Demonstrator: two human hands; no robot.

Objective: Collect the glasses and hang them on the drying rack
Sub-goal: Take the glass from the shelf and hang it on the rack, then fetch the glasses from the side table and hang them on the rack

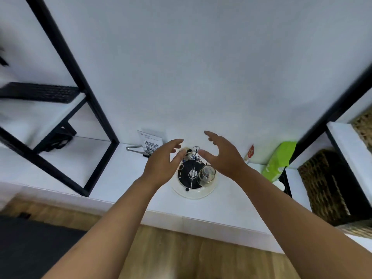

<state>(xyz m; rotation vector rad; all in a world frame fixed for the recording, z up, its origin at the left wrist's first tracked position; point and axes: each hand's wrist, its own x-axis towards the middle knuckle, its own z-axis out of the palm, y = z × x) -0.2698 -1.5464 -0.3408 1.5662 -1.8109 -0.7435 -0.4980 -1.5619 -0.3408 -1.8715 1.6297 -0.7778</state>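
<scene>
On the white counter (124, 174), between a black shelf frame (80, 81) and wicker baskets (326, 188), stands the drying rack (193, 178): round black base on a white tray, central metal post with wire hooks. One glass (205, 174) hangs inverted on the rack's right side. Left hand (161, 164) and right hand (223, 156) hover on either side of the post, fingers spread and relaxed, holding nothing. Behind them: a green packet (278, 162) and a QR-code card (152, 142).

Left hand (161, 166) hides drying rack (193, 174) left side
</scene>
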